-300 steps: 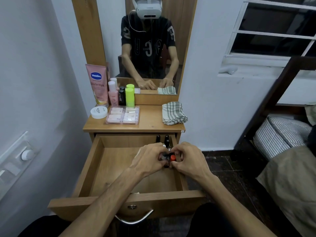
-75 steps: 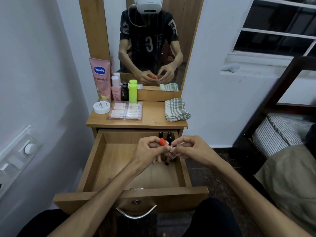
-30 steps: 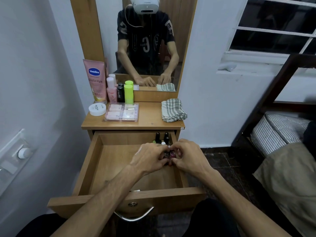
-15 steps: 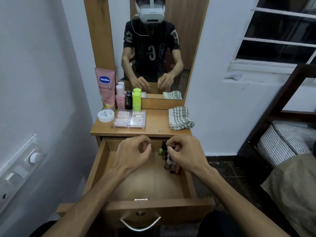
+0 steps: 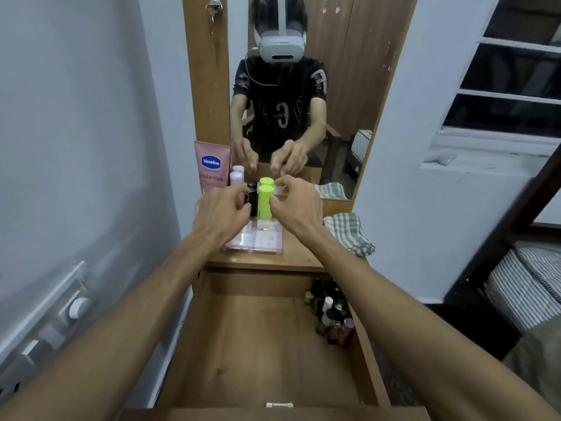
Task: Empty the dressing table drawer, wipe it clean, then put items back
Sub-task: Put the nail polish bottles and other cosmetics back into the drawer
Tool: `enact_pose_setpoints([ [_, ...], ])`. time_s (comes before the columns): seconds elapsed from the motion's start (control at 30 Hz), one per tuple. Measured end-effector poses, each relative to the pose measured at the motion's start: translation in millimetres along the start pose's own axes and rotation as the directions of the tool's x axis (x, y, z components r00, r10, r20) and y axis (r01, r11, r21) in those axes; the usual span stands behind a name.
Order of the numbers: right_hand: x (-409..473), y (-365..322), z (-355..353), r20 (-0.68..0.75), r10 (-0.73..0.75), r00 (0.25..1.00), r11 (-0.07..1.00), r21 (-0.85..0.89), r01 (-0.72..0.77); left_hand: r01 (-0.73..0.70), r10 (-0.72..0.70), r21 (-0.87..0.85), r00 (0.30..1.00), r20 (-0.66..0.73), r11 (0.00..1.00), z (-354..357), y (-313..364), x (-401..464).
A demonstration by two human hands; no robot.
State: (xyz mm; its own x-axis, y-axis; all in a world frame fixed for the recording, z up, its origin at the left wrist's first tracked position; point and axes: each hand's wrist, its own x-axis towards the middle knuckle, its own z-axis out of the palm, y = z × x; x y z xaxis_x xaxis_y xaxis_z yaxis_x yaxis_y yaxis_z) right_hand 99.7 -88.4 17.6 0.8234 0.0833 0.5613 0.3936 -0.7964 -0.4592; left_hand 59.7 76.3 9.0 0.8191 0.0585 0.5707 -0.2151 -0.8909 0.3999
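Note:
The wooden drawer (image 5: 267,354) stands pulled out, its floor mostly bare. Several small bottles (image 5: 331,314) are clustered in its back right corner. On the tabletop stand a lime green bottle (image 5: 265,200), a black bottle (image 5: 252,189), a pink bottle (image 5: 236,179) and a pink Vaseline tube (image 5: 211,165). A clear compartment case (image 5: 259,238) lies in front of them. My left hand (image 5: 221,214) hovers by the black bottle, fingers curled and empty. My right hand (image 5: 296,205) is just right of the green bottle, holding nothing.
A green checked cloth (image 5: 349,233) lies on the tabletop's right side. The mirror (image 5: 303,86) rises behind the table. A switch panel (image 5: 60,317) is on the left wall. A dark bed frame (image 5: 501,238) with striped bedding stands at the right.
Both hands have left the small bottles in the drawer and risen to the bottles on the tabletop. The view has tilted upward.

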Motion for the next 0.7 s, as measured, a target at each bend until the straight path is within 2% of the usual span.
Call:
enact_pose_setpoints([
  [0.1, 16, 2, 15, 0.058, -0.091, 0.994, 0.989, -0.115, 0.097, -0.013, -0.001, 0.104, 0.991, 0.135, 0.994, 9, 6, 17],
  [0.2, 21, 6, 27, 0.114, -0.154, 0.982, 0.970, -0.173, 0.172, -0.010, -0.020, 0.169, 0.984, 0.176, 0.986, 23, 9, 26],
  [0.37, 22, 8, 34, 0.093, -0.167, 0.982, 0.970, -0.165, 0.181, -0.014, -0.010, 0.215, 0.994, 0.107, 0.977, 38, 10, 31],
  [0.53, 19, 11, 27, 0.072, -0.118, 0.990, 0.990, -0.066, 0.123, -0.050, 0.047, 0.179, 0.999, 0.016, 0.983, 41, 9, 32],
  [0.7, 12, 26, 16, 0.007, -0.055, 0.998, 0.998, -0.026, 0.055, -0.135, 0.132, 0.196, 0.991, 0.029, 0.971, 47, 15, 32],
])
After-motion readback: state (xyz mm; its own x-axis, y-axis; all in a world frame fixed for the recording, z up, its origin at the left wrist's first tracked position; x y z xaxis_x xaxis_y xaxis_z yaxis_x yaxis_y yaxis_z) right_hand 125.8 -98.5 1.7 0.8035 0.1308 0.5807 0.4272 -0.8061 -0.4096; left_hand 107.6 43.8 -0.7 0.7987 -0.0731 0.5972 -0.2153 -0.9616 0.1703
